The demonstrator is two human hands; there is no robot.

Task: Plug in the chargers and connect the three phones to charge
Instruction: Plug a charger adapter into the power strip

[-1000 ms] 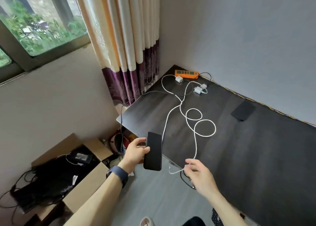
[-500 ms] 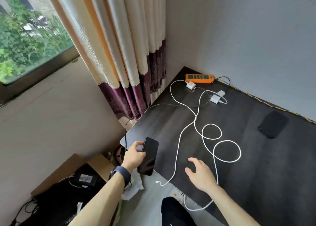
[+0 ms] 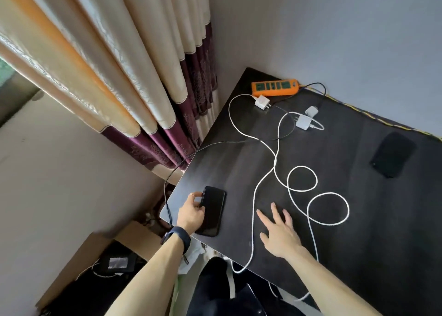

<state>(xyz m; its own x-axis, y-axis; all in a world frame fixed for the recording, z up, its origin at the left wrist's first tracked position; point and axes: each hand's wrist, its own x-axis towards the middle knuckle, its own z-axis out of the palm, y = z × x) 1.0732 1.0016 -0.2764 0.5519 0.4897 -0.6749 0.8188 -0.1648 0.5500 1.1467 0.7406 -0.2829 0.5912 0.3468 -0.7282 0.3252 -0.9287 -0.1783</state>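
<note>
My left hand (image 3: 191, 214) grips a black phone (image 3: 211, 210) by its long edge as it lies flat near the front corner of the dark counter (image 3: 382, 220). My right hand (image 3: 279, 234) rests open, fingers spread, between two white cables (image 3: 253, 208). A second phone (image 3: 392, 156) lies well apart, to the right. Three white chargers (image 3: 262, 101) sit unplugged beside the orange power strip (image 3: 275, 87). The phone looks glassy and slippery, best held by both edges; the cables are limp, so I should pinch them at the stiff plug.
</note>
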